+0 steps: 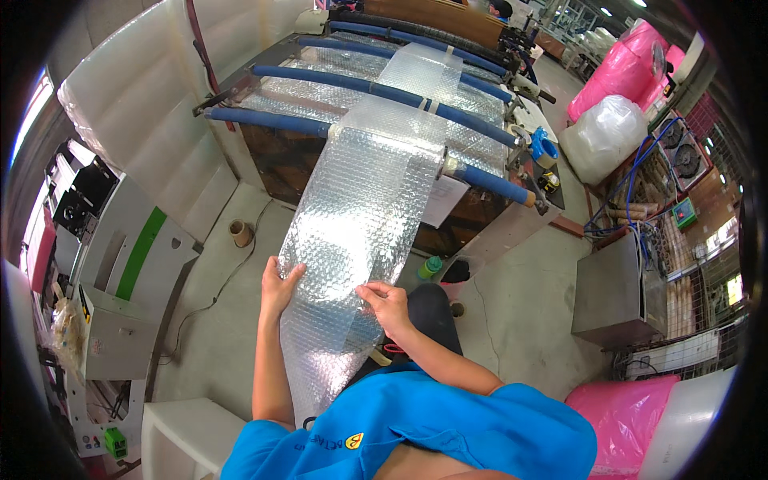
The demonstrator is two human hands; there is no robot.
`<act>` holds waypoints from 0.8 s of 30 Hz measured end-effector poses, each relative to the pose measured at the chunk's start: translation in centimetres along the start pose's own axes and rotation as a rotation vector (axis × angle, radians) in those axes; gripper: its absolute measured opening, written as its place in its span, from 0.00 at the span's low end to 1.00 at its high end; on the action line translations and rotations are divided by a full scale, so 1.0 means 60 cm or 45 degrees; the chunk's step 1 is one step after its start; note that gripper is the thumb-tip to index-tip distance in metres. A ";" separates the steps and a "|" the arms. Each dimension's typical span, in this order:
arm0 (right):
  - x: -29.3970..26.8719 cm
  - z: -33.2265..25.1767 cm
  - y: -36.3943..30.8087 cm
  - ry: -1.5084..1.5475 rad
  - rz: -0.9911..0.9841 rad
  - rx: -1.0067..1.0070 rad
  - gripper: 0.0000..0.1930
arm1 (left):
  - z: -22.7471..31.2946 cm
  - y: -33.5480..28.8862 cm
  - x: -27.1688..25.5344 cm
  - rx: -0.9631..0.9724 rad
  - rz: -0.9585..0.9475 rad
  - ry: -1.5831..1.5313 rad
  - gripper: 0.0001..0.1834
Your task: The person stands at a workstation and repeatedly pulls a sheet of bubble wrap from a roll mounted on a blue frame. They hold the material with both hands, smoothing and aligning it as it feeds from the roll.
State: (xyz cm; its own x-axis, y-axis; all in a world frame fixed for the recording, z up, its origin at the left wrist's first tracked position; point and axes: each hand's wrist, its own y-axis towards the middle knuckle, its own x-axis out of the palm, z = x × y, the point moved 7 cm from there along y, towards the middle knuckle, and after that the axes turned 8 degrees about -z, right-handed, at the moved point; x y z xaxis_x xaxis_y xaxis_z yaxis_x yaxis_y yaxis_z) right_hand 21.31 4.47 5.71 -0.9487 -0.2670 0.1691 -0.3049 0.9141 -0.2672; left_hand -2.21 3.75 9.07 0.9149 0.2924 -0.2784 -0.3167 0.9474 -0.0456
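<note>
A long clear sheet of bubble wrap (352,208) comes toward me over a blue-covered roller (272,120) and hangs down across my lap. My left hand (278,290) grips its left edge, thumb on top and the other fingers partly hidden behind the film. Near the right edge, my right hand (386,307) pinches the sheet between thumb and fingers. Light glares off the film between the hands. Farther back, more of the clear film (420,72) passes over other blue rollers.
Blue tape rolls (544,148) lie on the machine's right side. A green-capped bottle (430,267) stands below the rollers. At left are a cardboard core (240,233) and a cable on the floor. A metal cabinet (612,292) and pink wrapped rolls (620,72) stand at right.
</note>
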 end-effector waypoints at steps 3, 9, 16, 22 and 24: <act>0.006 -0.005 -0.004 0.052 0.007 -0.036 0.08 | -0.012 0.005 -0.005 -0.007 0.018 0.101 0.20; -0.027 0.037 0.041 -0.440 0.178 -0.330 0.11 | -0.111 0.034 0.027 -0.249 0.013 0.338 0.26; -0.063 0.093 0.088 -0.438 0.250 -0.048 0.12 | -0.178 0.076 0.084 -0.417 -0.070 0.555 0.36; -0.071 0.094 0.095 -0.578 0.311 -0.198 0.11 | -0.198 0.084 0.094 -0.413 -0.106 0.554 0.39; -0.067 0.089 0.088 -0.520 0.290 -0.140 0.11 | -0.202 0.081 0.093 -0.401 -0.080 0.532 0.39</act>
State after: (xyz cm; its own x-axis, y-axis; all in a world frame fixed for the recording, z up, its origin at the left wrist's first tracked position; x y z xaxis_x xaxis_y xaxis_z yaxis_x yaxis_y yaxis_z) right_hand 23.10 8.72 -1.48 -0.9522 -0.1341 -0.2744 -0.0957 0.9842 -0.1487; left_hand -1.70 8.41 -4.34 0.7771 0.0987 -0.6216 -0.3831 0.8577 -0.3429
